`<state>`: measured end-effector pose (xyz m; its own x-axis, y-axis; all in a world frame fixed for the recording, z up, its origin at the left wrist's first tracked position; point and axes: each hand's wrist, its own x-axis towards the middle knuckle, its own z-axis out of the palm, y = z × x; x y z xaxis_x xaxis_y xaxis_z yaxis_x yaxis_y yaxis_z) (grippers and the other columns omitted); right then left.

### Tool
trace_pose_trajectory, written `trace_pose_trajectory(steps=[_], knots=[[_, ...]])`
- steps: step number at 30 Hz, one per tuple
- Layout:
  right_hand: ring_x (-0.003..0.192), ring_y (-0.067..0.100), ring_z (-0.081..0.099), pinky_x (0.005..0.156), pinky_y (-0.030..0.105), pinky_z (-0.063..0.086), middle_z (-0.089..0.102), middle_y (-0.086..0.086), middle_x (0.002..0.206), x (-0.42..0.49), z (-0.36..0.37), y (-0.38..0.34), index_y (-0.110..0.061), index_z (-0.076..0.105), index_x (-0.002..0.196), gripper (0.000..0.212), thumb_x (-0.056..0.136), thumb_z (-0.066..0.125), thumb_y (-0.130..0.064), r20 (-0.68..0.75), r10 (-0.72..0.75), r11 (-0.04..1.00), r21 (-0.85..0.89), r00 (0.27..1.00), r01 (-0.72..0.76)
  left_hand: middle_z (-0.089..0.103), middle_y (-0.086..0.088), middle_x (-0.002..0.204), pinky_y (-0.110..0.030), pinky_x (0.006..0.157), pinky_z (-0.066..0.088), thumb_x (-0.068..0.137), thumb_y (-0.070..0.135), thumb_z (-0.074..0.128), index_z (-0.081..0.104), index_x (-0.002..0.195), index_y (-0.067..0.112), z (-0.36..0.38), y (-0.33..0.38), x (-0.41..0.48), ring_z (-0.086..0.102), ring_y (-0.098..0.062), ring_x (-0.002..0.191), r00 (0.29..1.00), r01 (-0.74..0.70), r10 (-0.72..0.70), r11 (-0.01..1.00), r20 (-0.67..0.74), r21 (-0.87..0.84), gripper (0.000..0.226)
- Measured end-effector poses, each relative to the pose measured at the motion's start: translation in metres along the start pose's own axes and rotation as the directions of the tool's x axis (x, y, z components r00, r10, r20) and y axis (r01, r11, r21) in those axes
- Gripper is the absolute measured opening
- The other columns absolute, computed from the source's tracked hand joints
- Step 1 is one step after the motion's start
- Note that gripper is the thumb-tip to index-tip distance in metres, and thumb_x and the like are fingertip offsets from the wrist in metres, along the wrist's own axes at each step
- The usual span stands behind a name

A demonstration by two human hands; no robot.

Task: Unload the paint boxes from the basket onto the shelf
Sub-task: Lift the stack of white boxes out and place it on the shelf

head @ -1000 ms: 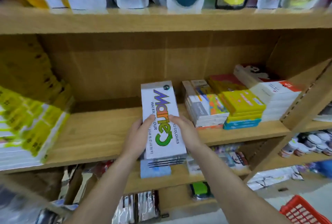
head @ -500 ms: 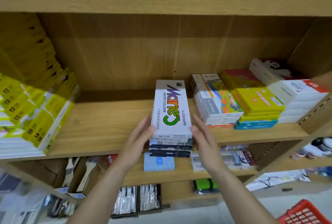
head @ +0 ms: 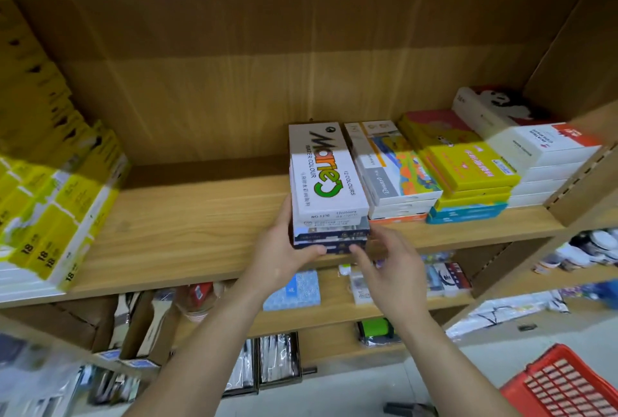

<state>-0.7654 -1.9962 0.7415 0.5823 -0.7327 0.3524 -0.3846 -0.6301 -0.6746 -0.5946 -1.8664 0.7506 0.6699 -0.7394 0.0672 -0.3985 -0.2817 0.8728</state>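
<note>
A small stack of paint boxes (head: 327, 179), the top one white and printed "Marie's Water Colour", rests on the wooden shelf (head: 187, 236) beside other boxes. My left hand (head: 284, 249) grips the stack's left side and front lower edge, thumb under the front. My right hand (head: 391, 269) hovers just in front of the stack's right corner, fingers spread, holding nothing. A corner of the red basket (head: 561, 383) shows at the bottom right on the floor; its contents are hidden.
To the right of the stack stand piles of colourful boxes (head: 398, 169), yellow boxes (head: 468, 169) and white boxes (head: 535, 156). Yellow packs (head: 57, 209) fill the shelf's left end. Bare shelf board lies between them. Lower shelves hold small goods.
The stack has been pushed further back and to the right on the shelf, against the neighbouring pile. My right hand has come off the stack and opened; my left hand still holds it.
</note>
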Motion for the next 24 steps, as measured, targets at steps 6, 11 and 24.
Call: trace_pose_trajectory(steps=[6, 11, 24], knots=[[0.095, 0.022, 0.070, 0.079, 0.032, 0.052, 0.075, -0.003, 0.102, 0.020, -0.007, 0.011, -0.018, 0.070, 0.123, 0.033, 0.094, 0.074, -0.032, 0.021, 0.004, 0.998, -0.057, 1.000, -0.003, 0.071, 0.026, 0.104, -0.007, 0.074, 0.050, 0.070, 0.022, 0.093, 0.037, 0.153, 0.036, 0.019, 0.013, 0.033, 0.069, 0.005, 0.092, 0.997, -0.015, 0.016, 1.000, -0.080, 0.011, 0.100], [0.088, 0.023, 0.069, 0.071, 0.035, 0.052, 0.074, -0.004, 0.090, 0.030, 0.002, 0.006, -0.018, 0.070, 0.107, 0.023, 0.095, 0.071, -0.038, -0.024, 0.023, 0.992, -0.126, 0.999, -0.026, 0.072, 0.023, 0.109, -0.013, 0.080, 0.053, 0.070, 0.022, 0.092, 0.039, 0.151, 0.034, 0.019, 0.011, 0.033, 0.069, -0.002, 0.099, 0.994, -0.039, 0.043, 0.999, -0.105, 0.037, 0.097], [0.087, 0.023, 0.069, 0.069, 0.034, 0.051, 0.072, -0.004, 0.088, 0.029, -0.003, -0.003, -0.017, 0.069, 0.105, 0.029, 0.095, 0.070, -0.044, -0.004, 0.145, 0.979, -0.141, 0.989, -0.145, 0.073, 0.008, 0.126, -0.021, 0.082, 0.046, 0.075, 0.030, 0.090, 0.042, 0.146, 0.033, 0.016, 0.023, 0.017, 0.068, -0.016, 0.113, 0.992, 0.012, 0.006, 0.990, -0.127, 0.144, 0.085]])
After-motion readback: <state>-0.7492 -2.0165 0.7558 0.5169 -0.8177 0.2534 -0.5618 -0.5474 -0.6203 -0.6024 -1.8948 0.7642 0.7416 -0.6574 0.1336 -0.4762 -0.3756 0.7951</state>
